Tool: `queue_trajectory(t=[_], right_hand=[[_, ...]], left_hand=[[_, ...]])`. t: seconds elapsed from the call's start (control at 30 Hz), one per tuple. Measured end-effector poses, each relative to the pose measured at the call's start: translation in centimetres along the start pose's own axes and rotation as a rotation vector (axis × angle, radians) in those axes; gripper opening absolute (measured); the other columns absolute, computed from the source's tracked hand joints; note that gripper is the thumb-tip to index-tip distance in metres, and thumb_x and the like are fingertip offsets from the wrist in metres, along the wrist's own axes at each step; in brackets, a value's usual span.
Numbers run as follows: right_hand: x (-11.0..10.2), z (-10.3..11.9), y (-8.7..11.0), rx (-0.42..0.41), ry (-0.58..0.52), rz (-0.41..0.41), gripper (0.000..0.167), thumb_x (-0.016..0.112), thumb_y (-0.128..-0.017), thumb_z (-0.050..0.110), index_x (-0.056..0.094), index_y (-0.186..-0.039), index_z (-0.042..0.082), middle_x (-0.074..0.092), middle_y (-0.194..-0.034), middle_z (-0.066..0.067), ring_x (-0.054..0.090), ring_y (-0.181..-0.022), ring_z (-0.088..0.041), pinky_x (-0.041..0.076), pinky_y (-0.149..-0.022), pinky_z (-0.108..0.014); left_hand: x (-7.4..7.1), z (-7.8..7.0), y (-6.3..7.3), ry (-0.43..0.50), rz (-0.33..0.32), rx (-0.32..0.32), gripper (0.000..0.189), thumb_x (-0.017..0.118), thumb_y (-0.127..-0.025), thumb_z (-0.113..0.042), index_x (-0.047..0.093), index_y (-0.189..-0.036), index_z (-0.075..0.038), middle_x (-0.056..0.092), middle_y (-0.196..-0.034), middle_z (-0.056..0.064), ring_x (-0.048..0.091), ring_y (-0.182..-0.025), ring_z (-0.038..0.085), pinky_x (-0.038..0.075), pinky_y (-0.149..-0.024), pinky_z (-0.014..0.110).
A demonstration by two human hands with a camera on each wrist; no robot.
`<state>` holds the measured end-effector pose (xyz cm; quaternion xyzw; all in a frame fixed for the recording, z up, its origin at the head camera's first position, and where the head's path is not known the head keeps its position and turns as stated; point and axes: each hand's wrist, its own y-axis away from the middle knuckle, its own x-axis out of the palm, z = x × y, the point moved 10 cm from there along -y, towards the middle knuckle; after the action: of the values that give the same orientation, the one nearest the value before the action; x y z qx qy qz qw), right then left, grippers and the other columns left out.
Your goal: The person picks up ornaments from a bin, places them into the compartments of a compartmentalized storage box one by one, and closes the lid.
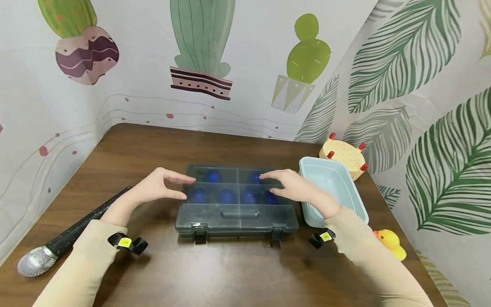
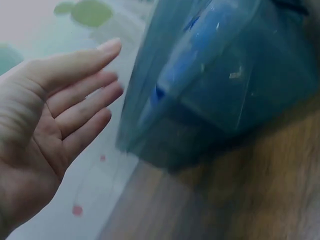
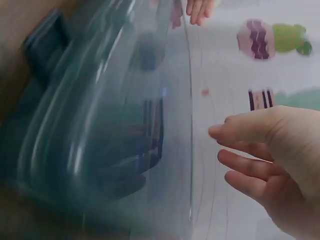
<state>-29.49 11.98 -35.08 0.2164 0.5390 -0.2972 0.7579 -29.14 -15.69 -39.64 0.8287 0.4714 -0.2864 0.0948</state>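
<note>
In the head view a grey see-through plastic case (image 1: 230,217) lies closed on the table, its two dark latches (image 1: 200,234) facing me. Several blue round things (image 1: 226,196) show through its lid. My left hand (image 1: 163,185) is at the case's left end, fingers extended and thumb apart; in the left wrist view a gap separates the fingertips (image 2: 112,47) from the case (image 2: 225,85). Over the right part of the lid hovers my right hand (image 1: 289,184), fingers loosely bent and holding nothing. The right wrist view shows it beside the blurred case (image 3: 115,125).
A pale blue basin (image 1: 333,179) stands right of the case, partly behind my right forearm. Beyond it is a cream pegged piece with red tips (image 1: 345,155). A yellow rubber duck (image 1: 390,243) sits at the right edge. On the left lies a black microphone (image 1: 69,226).
</note>
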Motion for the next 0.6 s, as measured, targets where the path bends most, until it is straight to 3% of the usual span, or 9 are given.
queue_trajectory(t=[0.03, 0.1, 0.17, 0.27, 0.47, 0.6], right_hand=[[0.0, 0.7, -0.4, -0.008, -0.006, -0.019, 0.043, 0.068, -0.089, 0.005, 0.060, -0.132, 0.003, 0.063, -0.131, -0.013, 0.067, -0.097, -0.027, 0.054, -0.090, -0.043], [0.2, 2.4, -1.1, -0.032, -0.012, -0.052, 0.042, 0.068, -0.090, 0.007, 0.061, -0.131, 0.004, 0.064, -0.131, -0.011, 0.068, -0.095, -0.025, 0.054, -0.089, -0.041], [0.6, 3.9, -1.6, -0.050, -0.019, -0.078, 0.041, 0.068, -0.091, 0.010, 0.061, -0.131, 0.006, 0.065, -0.130, -0.010, 0.069, -0.098, -0.024, 0.054, -0.091, -0.039], [1.4, 6.3, -2.1, -0.081, -0.030, -0.113, 0.039, 0.068, -0.092, 0.013, 0.063, -0.130, 0.006, 0.065, -0.130, -0.009, 0.063, -0.119, -0.024, 0.051, -0.099, -0.040], [3.6, 10.5, -2.6, -0.195, -0.084, -0.229, 0.030, 0.072, -0.089, 0.017, 0.070, -0.117, 0.006, 0.070, -0.120, -0.007, 0.065, -0.114, -0.020, 0.052, -0.098, -0.034], [5.7, 12.6, -2.5, -0.260, -0.093, -0.276, 0.027, 0.073, -0.089, 0.022, 0.073, -0.112, 0.007, 0.071, -0.116, -0.006, 0.066, -0.112, -0.018, 0.052, -0.098, -0.031]], left_hand=[[0.3, -0.7, 0.0, -0.017, 0.019, 0.015, 0.046, 0.084, -0.077, -0.018, 0.071, -0.121, -0.009, 0.071, -0.119, 0.002, 0.065, -0.114, 0.017, 0.048, -0.096, 0.022], [1.2, -2.3, 0.1, -0.039, 0.066, 0.067, 0.037, 0.083, -0.078, -0.018, 0.075, -0.112, -0.008, 0.074, -0.111, 0.002, 0.067, -0.108, 0.011, 0.052, -0.088, 0.023], [2.1, -3.5, 0.4, -0.060, 0.108, 0.124, 0.034, 0.085, -0.076, -0.020, 0.077, -0.108, -0.008, 0.075, -0.110, 0.002, 0.067, -0.106, 0.008, 0.052, -0.085, 0.020], [3.2, -4.9, 1.1, -0.092, 0.148, 0.196, 0.032, 0.085, -0.075, -0.023, 0.078, -0.104, -0.010, 0.075, -0.110, 0.002, 0.068, -0.105, 0.009, 0.051, -0.084, 0.018], [4.0, -5.2, 2.5, -0.171, 0.156, 0.232, 0.025, 0.085, -0.075, -0.032, 0.081, -0.096, -0.020, 0.075, -0.104, -0.007, 0.070, -0.102, 0.009, 0.052, -0.089, 0.020], [4.2, -4.9, 2.9, -0.196, 0.145, 0.237, 0.023, 0.086, -0.073, -0.032, 0.081, -0.093, -0.020, 0.076, -0.101, -0.007, 0.071, -0.102, 0.011, 0.053, -0.090, 0.023]])
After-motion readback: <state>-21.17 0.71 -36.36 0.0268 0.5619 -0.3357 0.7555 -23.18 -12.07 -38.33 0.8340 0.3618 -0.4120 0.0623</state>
